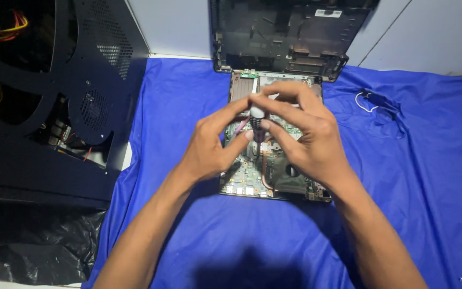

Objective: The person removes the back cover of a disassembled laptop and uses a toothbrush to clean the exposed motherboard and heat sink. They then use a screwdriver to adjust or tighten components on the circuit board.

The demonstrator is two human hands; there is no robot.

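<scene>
Both hands meet above the motherboard (pixel 252 176) on the blue cloth (pixel 402 187): left hand (pixel 209 144) and right hand (pixel 306 134) fingers pinch a screwdriver (pixel 256 115). Best to keep it upright, turning gently. Laptop shell (pixel 290 32) leans behind the motherboard.

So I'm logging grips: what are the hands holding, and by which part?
Both hands pinch a small screwdriver by its handle top, above the circuit board.
</scene>
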